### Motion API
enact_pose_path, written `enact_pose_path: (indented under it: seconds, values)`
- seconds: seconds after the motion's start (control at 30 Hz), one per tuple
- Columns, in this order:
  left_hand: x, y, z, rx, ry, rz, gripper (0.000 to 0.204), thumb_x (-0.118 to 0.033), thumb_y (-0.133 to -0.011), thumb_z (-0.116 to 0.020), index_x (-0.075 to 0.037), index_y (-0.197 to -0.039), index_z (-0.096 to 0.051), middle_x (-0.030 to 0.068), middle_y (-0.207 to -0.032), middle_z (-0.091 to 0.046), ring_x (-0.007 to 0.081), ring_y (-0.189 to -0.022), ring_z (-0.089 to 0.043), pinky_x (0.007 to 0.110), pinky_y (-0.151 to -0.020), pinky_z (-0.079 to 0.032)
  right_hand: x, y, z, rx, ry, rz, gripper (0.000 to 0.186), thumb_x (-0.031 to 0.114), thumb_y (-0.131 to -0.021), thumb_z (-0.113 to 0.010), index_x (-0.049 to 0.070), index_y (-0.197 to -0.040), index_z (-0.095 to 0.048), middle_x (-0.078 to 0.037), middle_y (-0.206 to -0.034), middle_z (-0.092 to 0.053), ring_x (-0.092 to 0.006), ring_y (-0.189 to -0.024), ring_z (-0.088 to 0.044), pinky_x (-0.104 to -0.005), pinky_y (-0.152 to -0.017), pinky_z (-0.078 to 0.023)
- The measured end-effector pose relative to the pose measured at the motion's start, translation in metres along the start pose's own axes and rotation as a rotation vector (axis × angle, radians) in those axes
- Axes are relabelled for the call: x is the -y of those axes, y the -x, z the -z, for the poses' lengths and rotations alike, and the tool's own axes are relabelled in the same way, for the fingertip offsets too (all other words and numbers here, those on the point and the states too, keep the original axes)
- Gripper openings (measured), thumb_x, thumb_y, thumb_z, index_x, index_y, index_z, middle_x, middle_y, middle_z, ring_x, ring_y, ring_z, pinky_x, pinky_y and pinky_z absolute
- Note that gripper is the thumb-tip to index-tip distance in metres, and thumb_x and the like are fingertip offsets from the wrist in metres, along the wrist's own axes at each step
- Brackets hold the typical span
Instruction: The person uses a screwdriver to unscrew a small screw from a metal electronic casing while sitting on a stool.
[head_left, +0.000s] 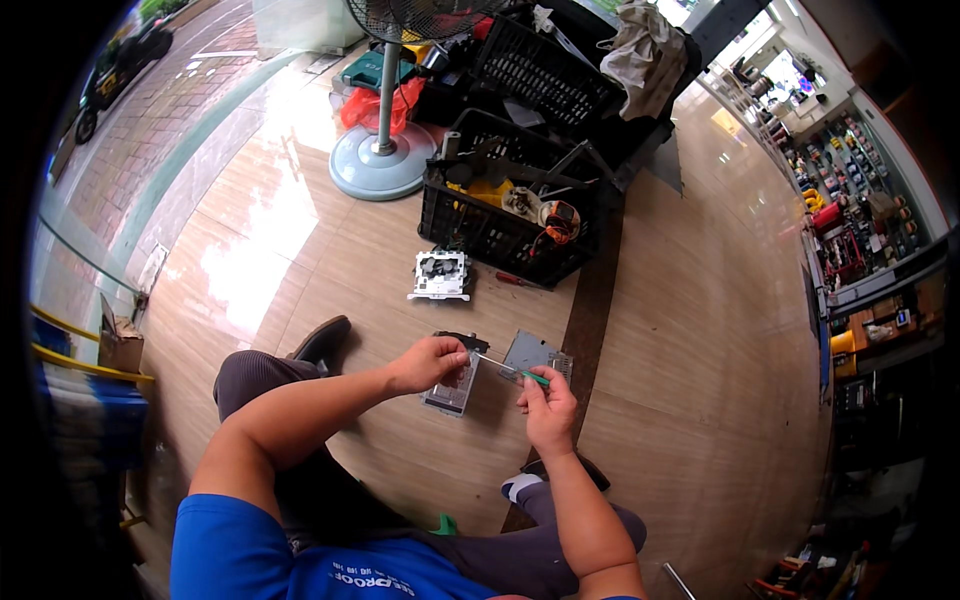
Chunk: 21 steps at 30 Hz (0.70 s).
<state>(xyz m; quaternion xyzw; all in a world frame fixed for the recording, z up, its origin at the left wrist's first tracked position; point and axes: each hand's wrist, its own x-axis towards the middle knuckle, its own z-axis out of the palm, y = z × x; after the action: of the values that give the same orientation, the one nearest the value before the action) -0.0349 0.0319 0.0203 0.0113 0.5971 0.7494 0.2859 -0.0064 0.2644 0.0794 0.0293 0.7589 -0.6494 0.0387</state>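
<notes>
While the right hand (549,410) clamps its grip on a green-handled screwdriver (538,379) pointing to ten o'clock, I can't tell whether the left hand's (430,364) grip holds anything; likely light and stiff, the screwdriver suits a handle hold.

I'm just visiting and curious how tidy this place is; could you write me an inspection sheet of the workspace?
Surface: glossy beige tiled floor with a dark brown strip.
Job's things: green-handled metal screwdriver, silver boxy metal case, flat grey metal plate, white-topped mechanism lying apart from them.
Clutter: black plastic crate heaped with mixed parts; red-handled tool beside it.
Hands: right hand grips the screwdriver; left hand is near its tip, and whether it holds anything is unclear.
Cables: nothing certain; orange-red strands in the crate may be wires.
Surroundings: standing fan with round blue-grey base, packed shelves at right, brick-paved ground outside at left.
</notes>
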Motion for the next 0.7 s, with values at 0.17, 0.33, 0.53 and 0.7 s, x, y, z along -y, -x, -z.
enact_pose_path:
  seconds: [0.17,0.33,0.53,0.7]
  values:
    - [0.0022,0.001,0.0021,-0.018,0.008,-0.012,0.021,-0.021,-0.1,-0.049,-0.002,-0.096,-0.057,0.0044,-0.078,-0.061,0.0129,-0.069,-0.061,0.028,-0.066,-0.053,-0.0038,0.0027,-0.0046,0.099,0.061,0.017,0.017,0.009,-0.092,-0.06,0.002,-0.108,-0.06,-0.003,-0.083,-0.067,-0.0054,-0.06,-0.056,-0.0206,-0.052,-0.045]
    - [-0.0034,0.0028,-0.0019,-0.011,0.015,0.01,0.02,-0.02,-0.1,-0.05,-0.003,-0.094,-0.057,0.0029,-0.077,-0.059,0.0114,-0.069,-0.059,0.027,-0.066,-0.052,-0.0003,0.0009,-0.0024,0.05,0.059,0.017,0.018,0.009,-0.092,-0.059,0.002,-0.108,-0.06,-0.003,-0.084,-0.068,-0.0054,-0.06,-0.056,-0.0206,-0.052,-0.045]
    - [-0.0023,0.0024,-0.0018,-0.012,0.013,0.02,0.018,-0.019,-0.099,-0.05,-0.004,-0.092,-0.057,0.0018,-0.076,-0.058,0.0101,-0.069,-0.057,0.027,-0.066,-0.052,-0.0004,0.0025,-0.0024,0.121,0.06,0.001,0.018,0.009,-0.093,-0.058,0.002,-0.109,-0.06,-0.003,-0.084,-0.067,-0.0052,-0.061,-0.056,-0.0204,-0.053,-0.045]
    - [-0.0015,0.0031,-0.0017,-0.016,0.013,0.03,0.018,-0.019,-0.099,-0.05,-0.003,-0.093,-0.057,0.0023,-0.077,-0.059,0.0103,-0.069,-0.058,0.027,-0.066,-0.052,0.004,0.0014,-0.0023,0.093,0.05,0.006,0.017,0.008,-0.093,-0.058,0.002,-0.108,-0.06,-0.003,-0.084,-0.067,-0.0052,-0.061,-0.056,-0.0203,-0.053,-0.045]
